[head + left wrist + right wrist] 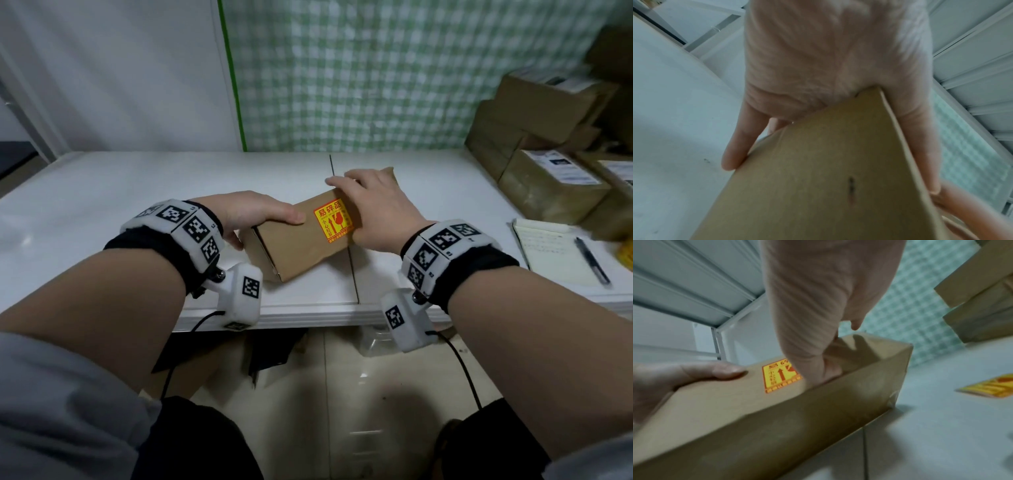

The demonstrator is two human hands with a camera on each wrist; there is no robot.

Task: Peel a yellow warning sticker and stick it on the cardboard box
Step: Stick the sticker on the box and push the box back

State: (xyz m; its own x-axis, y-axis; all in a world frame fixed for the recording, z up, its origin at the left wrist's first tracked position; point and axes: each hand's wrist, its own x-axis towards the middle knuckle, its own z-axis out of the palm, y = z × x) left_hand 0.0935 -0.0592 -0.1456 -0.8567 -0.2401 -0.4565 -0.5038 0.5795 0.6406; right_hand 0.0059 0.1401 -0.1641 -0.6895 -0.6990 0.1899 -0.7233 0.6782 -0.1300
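Observation:
A brown cardboard box (298,246) lies at an angle on the white table (102,212). A yellow warning sticker (331,221) with red print is stuck on its top face. My left hand (253,212) grips the box's near left end, thumb on top and fingers down the far side; the left wrist view shows the box (818,178) wedged into the palm. My right hand (373,205) rests on the box top, covering the sticker's right edge, fingers stretched toward the far edge. In the right wrist view the sticker (779,376) shows beside that hand (818,337).
A yellow sticker sheet (990,387) lies on the table to the right. A notebook (555,253) with a pen (592,260) sits near the right front edge. Several cardboard parcels (548,137) are stacked at the back right. A green checked wall stands behind.

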